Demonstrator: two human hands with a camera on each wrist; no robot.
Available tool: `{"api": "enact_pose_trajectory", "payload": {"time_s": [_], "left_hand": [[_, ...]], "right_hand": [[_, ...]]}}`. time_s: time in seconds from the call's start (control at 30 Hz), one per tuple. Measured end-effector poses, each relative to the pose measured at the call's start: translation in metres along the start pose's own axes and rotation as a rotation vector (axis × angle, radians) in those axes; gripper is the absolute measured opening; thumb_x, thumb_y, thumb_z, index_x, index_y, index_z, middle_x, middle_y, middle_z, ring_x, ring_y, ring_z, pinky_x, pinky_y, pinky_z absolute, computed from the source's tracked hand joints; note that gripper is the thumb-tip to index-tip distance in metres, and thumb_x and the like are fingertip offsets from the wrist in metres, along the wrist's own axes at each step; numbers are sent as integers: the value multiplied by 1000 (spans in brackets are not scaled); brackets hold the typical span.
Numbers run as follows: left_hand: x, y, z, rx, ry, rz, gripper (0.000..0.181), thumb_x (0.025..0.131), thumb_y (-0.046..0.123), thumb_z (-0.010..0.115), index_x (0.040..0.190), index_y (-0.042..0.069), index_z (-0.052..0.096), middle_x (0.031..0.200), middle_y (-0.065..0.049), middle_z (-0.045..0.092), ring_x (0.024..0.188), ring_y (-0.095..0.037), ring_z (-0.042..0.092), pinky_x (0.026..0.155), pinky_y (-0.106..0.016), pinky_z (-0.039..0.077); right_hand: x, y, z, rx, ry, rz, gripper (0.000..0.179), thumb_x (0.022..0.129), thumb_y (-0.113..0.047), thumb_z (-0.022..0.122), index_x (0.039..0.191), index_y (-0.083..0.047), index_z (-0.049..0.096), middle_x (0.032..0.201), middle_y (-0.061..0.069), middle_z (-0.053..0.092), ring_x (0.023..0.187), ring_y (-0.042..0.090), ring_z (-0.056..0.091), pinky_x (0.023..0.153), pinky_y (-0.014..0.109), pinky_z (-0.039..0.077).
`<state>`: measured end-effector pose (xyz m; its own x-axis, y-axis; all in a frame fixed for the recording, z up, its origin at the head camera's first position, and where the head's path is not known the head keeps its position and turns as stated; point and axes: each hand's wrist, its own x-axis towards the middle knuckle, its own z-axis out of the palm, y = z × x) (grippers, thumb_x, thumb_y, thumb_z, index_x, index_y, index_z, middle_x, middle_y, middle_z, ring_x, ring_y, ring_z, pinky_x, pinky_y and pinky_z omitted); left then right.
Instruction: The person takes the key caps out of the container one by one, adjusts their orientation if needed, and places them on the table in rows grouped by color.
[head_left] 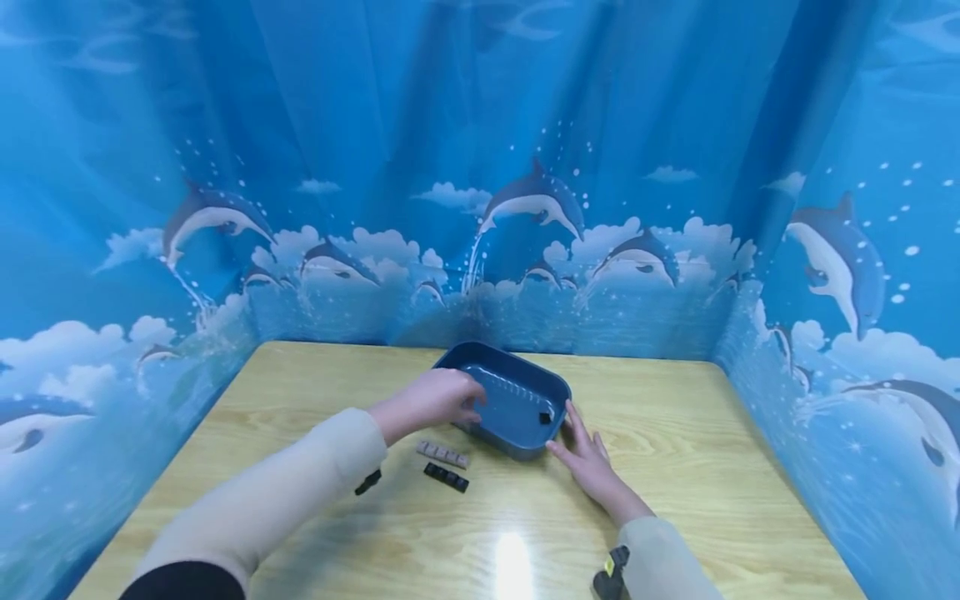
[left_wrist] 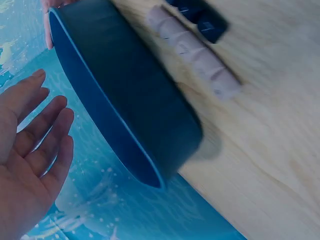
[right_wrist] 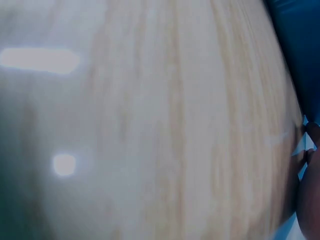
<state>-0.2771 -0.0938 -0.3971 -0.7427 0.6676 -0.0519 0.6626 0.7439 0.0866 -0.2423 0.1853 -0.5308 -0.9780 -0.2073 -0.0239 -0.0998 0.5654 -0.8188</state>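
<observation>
A dark blue rectangular bin [head_left: 517,379] stands near the table's far edge, with a small black piece, seemingly a keycap [head_left: 545,417], inside at its right end. My left hand [head_left: 447,396] is over the bin's left side; in the left wrist view its fingers [left_wrist: 57,117] are loosely bent, with nothing visible between them. My right hand [head_left: 588,462] touches the bin's right corner with extended fingers and thumb. In front of the bin lie a row of pale pink keycaps [head_left: 442,454] and a row of black keycaps [head_left: 446,477]. The right wrist view shows little of the hand.
The light wooden table [head_left: 660,442] carries a bright reflection near its front. A blue curtain [head_left: 420,167] printed with dolphins hangs along the back and both sides, close to the table's edges. Dark wrist gear [head_left: 611,573] sits at the right cuff.
</observation>
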Motion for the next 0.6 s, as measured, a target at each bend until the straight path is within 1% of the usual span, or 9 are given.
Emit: {"api": "enact_pose_trajectory", "payload": {"time_s": [0.13, 0.23, 0.37, 0.47, 0.6], "left_hand": [[26, 6, 1, 21, -56, 11, 26, 84, 30, 78, 106, 18, 74, 86, 11, 67, 78, -3, 60, 71, -22, 51], [43, 10, 4, 20, -93, 29, 29, 84, 29, 78, 110, 17, 73, 87, 12, 67, 77, -2, 59, 70, -21, 50], [65, 15, 10, 6, -150, 64, 33, 84, 28, 78, 115, 18, 72, 92, 10, 68, 79, -2, 59, 72, -21, 50], [79, 18, 13, -3, -220, 93, 37, 84, 27, 78, 119, 17, 69, 99, 6, 69, 83, -3, 59, 74, -21, 50], [94, 26, 16, 19, -313, 126, 44, 84, 27, 78, 125, 16, 66, 106, 3, 68, 89, -6, 60, 78, -21, 49]], "right_hand": [[-1, 0, -1, 13, 2, 28, 85, 95, -49, 56, 157, -31, 0, 157, 13, 21, 142, 48, -8, 108, 65, -10], [-2, 0, 0, 22, -3, 55, 87, 94, -54, 56, 157, -34, 0, 158, 12, 20, 140, 50, -13, 106, 69, -9], [-2, -1, 0, 21, -6, 38, 87, 94, -53, 56, 157, -30, 1, 157, 13, 23, 141, 49, -10, 107, 66, -11], [-1, -1, 0, 12, -5, 17, 85, 96, -49, 55, 158, -27, 2, 156, 14, 25, 142, 48, -7, 109, 62, -12], [-2, -1, -1, 11, -4, 15, 83, 97, -48, 54, 158, -27, 1, 157, 15, 23, 142, 48, -7, 109, 62, -13]]}}
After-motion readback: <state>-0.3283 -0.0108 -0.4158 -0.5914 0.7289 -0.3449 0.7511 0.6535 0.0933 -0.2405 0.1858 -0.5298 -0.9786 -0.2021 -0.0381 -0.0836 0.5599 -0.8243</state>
